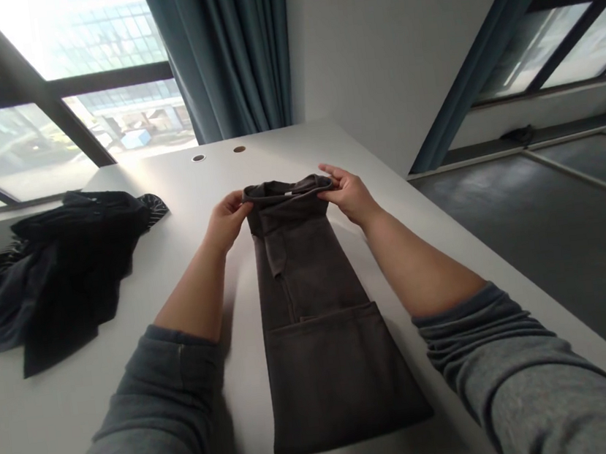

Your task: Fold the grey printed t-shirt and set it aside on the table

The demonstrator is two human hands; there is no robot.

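Note:
A dark grey-brown garment [323, 276] lies lengthwise in front of me, folded into a long narrow strip. Its near end is doubled back over itself, leaving a straight edge across the middle. At the far end is a banded opening with a small pale label inside. My left hand [228, 218] pinches the left corner of this band between thumb and fingers. On the opposite corner, my right hand [351, 193] grips the band with thumb and fingers, one finger sticking out above it. Whether it is a top or trousers I cannot tell.
The garment rests on a white table [192, 402]. Black clothing [74, 255] is heaped at the left, partly with a striped pattern. Two round cable holes [239, 149] sit near the far edge. Beyond stand a blue curtain [237, 51], windows and a pale wall; grey floor [557, 225] lies right.

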